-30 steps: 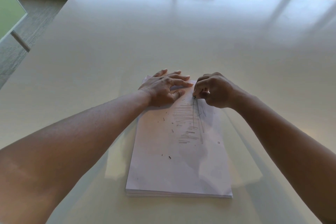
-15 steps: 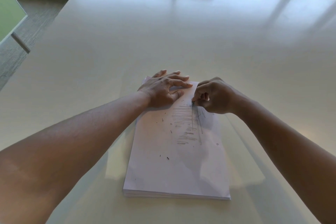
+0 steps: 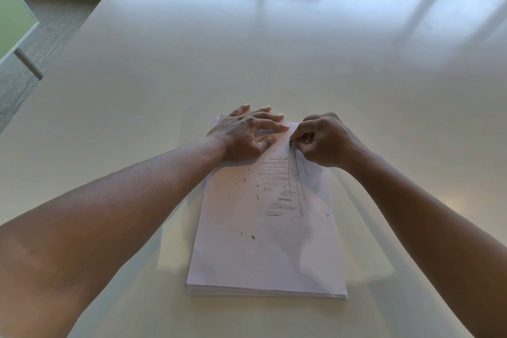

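On the bench (image 3: pixel 192 63), the paper stack (image 3: pixel 263 252) lies long axis away from the person. The left hand (image 3: pixel 248 133), fingers straight, presses its far-left corner. Just beside it, the right hand (image 3: pixel 326 140) pinches a dark stub (image 3: pixel 290 142) at the far end of the strokes (image 3: pixel 282 186).

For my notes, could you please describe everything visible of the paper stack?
The paper stack is white, several sheets thick, flat on the table, short edge nearest. Its top sheet bears grey scribbled strokes and dark flecks. The left hand presses its far end; the right hand pinches a dark tip against it.
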`<action>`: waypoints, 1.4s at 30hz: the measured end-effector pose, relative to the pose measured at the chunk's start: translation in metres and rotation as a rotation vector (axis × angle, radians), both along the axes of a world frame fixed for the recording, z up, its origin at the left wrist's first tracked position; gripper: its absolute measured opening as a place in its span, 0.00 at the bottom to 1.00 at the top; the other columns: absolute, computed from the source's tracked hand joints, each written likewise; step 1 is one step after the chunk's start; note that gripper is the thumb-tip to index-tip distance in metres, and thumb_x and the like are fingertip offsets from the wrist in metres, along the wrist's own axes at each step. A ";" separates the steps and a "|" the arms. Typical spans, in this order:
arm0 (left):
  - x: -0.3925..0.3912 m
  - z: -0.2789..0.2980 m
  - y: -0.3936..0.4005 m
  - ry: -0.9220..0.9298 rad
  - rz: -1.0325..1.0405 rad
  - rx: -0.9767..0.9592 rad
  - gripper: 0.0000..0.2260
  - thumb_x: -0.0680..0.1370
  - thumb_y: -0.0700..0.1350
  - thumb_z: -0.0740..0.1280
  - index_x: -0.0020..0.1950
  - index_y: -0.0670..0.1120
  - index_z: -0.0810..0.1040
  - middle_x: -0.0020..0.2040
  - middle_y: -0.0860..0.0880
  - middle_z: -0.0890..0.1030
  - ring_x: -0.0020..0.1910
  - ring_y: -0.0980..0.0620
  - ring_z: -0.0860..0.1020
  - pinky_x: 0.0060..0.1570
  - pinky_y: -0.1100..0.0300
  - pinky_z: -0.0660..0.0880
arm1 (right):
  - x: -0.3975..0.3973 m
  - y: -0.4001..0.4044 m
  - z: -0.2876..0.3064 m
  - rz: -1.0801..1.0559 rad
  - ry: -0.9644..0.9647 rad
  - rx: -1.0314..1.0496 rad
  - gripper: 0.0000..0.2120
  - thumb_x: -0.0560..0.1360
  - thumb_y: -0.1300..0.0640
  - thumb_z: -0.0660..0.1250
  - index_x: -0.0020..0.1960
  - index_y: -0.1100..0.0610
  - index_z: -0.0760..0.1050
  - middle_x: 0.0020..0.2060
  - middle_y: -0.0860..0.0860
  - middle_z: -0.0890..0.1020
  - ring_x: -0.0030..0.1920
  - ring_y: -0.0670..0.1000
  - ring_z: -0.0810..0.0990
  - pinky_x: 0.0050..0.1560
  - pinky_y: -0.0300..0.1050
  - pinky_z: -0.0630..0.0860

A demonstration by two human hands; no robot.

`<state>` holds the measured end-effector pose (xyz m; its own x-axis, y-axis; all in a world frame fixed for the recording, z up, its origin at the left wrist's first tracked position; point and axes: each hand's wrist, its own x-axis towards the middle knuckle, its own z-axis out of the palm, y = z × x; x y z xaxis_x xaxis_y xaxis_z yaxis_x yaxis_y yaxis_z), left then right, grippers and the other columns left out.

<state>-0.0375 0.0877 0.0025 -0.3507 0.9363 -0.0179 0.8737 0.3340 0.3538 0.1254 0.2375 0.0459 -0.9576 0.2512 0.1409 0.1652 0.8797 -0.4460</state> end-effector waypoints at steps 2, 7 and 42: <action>-0.001 -0.003 0.000 0.001 0.013 -0.001 0.21 0.80 0.67 0.50 0.71 0.74 0.68 0.78 0.71 0.62 0.81 0.63 0.52 0.80 0.43 0.53 | -0.001 -0.001 -0.001 -0.007 0.009 0.013 0.07 0.72 0.63 0.71 0.45 0.54 0.87 0.40 0.48 0.83 0.37 0.49 0.78 0.39 0.41 0.77; -0.004 -0.010 0.002 -0.037 0.048 0.005 0.21 0.76 0.71 0.48 0.68 0.81 0.64 0.76 0.74 0.61 0.82 0.61 0.53 0.77 0.37 0.55 | 0.011 -0.006 0.002 0.175 -0.048 -0.039 0.05 0.69 0.63 0.76 0.40 0.54 0.86 0.34 0.43 0.82 0.35 0.44 0.78 0.39 0.38 0.76; -0.004 -0.008 0.002 -0.020 0.023 0.001 0.24 0.76 0.69 0.47 0.71 0.76 0.66 0.78 0.71 0.61 0.81 0.61 0.53 0.79 0.41 0.53 | 0.013 -0.002 0.004 0.347 0.036 -0.011 0.03 0.67 0.64 0.77 0.39 0.58 0.85 0.36 0.49 0.83 0.32 0.46 0.79 0.37 0.44 0.78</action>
<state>-0.0417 0.0897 -0.0053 -0.3714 0.9282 -0.0240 0.8587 0.3532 0.3712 0.1381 0.2354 0.0499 -0.9806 -0.0867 0.1756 -0.1591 0.8755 -0.4563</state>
